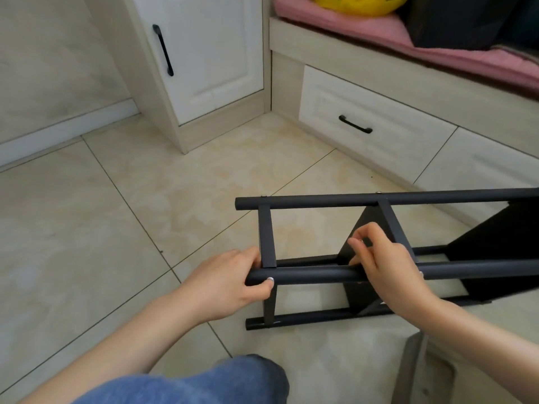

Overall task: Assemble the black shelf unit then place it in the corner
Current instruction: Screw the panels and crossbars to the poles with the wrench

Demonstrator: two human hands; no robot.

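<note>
Tiled floor [116, 214], cabinet [204, 68] behind. Left hand [230, 284]: curled round near tube end of shelf [320, 274], which lies on its side. Right hand [385, 258]: fingertips pinching a small part [361, 242], unidentifiable, at mid-shelf. Advice: hold shelf steady; seat any fastener square before tightening.

**A room in a home**

Pale floor tiles [87, 228], a white cabinet door [210, 53] with a black handle, and a built-in bench [335, 45] with a drawer [373, 141] below and a pink cushion [379, 33] on top — plain household furniture.
</note>
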